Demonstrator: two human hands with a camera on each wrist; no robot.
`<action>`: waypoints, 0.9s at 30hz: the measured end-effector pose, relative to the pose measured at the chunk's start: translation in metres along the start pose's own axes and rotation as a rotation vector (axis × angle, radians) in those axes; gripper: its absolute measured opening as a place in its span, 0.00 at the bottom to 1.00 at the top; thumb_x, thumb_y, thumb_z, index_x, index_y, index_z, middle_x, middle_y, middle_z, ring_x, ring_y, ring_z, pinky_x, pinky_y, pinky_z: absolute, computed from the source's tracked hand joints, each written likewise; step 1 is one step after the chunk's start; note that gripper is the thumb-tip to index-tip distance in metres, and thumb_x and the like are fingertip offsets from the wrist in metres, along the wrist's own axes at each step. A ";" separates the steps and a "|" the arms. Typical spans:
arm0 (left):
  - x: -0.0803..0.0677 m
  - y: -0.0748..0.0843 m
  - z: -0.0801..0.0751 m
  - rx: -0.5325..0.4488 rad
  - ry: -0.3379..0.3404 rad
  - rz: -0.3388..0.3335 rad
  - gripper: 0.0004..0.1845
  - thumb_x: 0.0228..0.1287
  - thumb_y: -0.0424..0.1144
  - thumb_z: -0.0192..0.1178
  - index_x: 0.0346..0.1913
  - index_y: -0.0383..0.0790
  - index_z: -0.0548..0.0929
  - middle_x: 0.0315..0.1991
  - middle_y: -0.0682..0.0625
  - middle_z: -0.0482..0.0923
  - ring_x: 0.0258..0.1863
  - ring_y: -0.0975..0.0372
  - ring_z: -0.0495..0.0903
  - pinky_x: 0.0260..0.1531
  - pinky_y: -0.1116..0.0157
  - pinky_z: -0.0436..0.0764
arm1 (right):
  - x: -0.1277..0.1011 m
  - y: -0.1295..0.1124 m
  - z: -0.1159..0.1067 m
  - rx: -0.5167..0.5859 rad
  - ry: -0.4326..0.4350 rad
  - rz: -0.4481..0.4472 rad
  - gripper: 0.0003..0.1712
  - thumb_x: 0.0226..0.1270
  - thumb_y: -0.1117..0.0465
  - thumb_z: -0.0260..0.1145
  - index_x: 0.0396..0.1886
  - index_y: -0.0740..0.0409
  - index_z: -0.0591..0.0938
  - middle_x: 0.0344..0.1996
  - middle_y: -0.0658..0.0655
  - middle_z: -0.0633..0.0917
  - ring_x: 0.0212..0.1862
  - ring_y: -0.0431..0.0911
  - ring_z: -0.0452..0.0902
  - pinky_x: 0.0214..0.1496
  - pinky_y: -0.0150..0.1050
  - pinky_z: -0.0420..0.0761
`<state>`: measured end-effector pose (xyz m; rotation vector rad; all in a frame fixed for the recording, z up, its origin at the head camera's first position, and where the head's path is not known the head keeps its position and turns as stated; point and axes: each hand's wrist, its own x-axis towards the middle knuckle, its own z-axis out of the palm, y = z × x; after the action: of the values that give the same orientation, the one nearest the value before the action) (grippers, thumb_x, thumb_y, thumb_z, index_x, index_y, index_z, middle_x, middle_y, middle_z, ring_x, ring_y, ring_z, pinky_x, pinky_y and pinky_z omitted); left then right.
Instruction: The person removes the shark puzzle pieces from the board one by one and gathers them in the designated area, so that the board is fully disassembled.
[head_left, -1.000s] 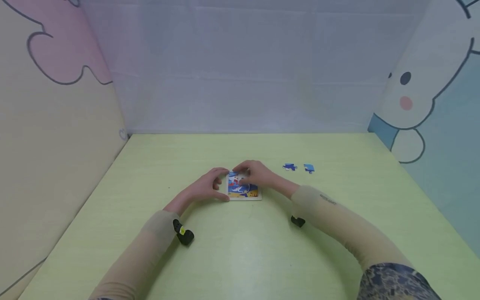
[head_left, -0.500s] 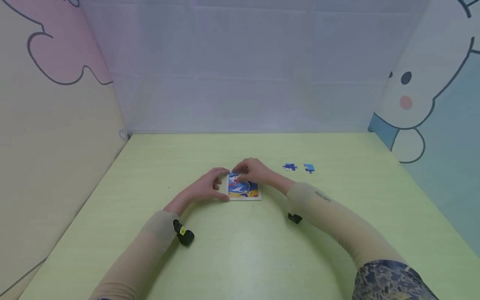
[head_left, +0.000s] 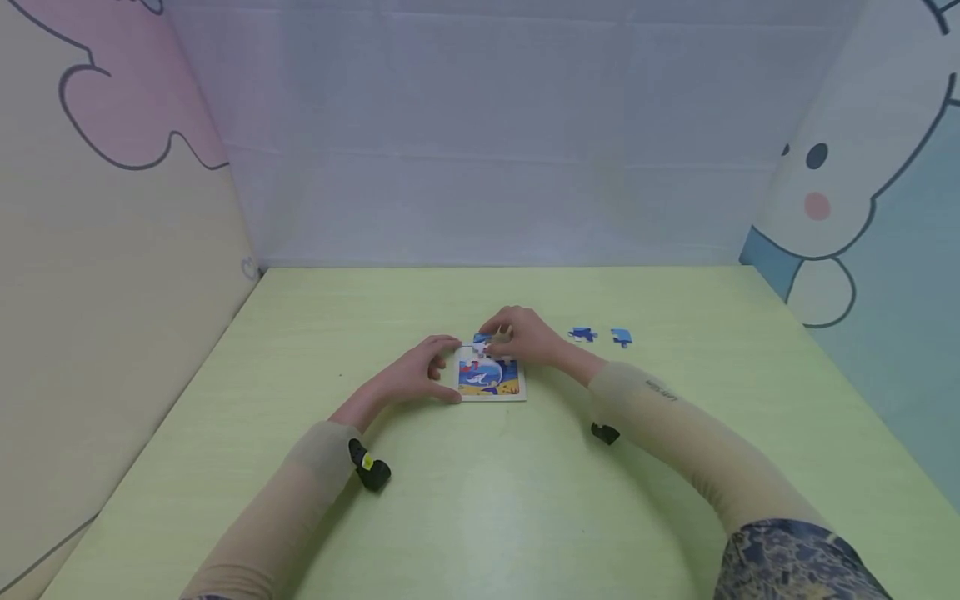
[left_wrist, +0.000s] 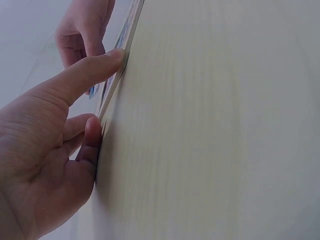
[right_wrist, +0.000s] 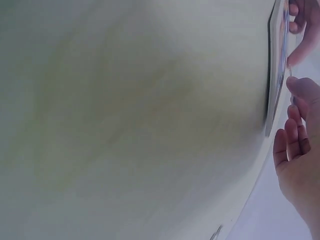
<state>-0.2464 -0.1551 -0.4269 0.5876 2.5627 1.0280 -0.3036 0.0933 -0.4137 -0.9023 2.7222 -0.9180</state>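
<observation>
Play booth: cartoon wall panels (head_left: 847, 192), green table (head_left: 480, 500).

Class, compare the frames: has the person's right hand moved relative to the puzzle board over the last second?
Yes. The right hand has moved from over the colourful square puzzle board towards its far edge, pinching a small puzzle piece.
</observation>
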 end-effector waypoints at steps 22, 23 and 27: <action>0.000 0.003 0.000 -0.009 0.004 -0.013 0.49 0.50 0.44 0.77 0.75 0.45 0.62 0.72 0.48 0.60 0.49 0.57 0.69 0.49 0.64 0.71 | -0.020 0.063 -0.042 -0.080 0.084 0.012 0.20 0.63 0.63 0.69 0.55 0.62 0.83 0.48 0.61 0.85 0.52 0.54 0.77 0.57 0.49 0.77; 0.000 0.003 0.000 -0.009 0.005 -0.015 0.49 0.50 0.44 0.77 0.75 0.45 0.62 0.72 0.49 0.60 0.49 0.57 0.69 0.48 0.64 0.71 | -0.021 0.063 -0.043 -0.080 0.079 0.016 0.21 0.63 0.63 0.69 0.56 0.62 0.83 0.48 0.62 0.84 0.52 0.54 0.77 0.57 0.49 0.76; -0.001 0.003 0.000 -0.011 0.007 -0.014 0.49 0.51 0.43 0.77 0.75 0.45 0.62 0.71 0.48 0.60 0.48 0.57 0.69 0.48 0.64 0.71 | -0.024 0.065 -0.047 -0.079 0.061 0.024 0.21 0.63 0.62 0.70 0.55 0.62 0.83 0.49 0.63 0.84 0.53 0.55 0.76 0.60 0.51 0.74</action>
<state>-0.2445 -0.1534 -0.4242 0.5640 2.5617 1.0402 -0.3308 0.1722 -0.4150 -0.8663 2.8328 -0.8535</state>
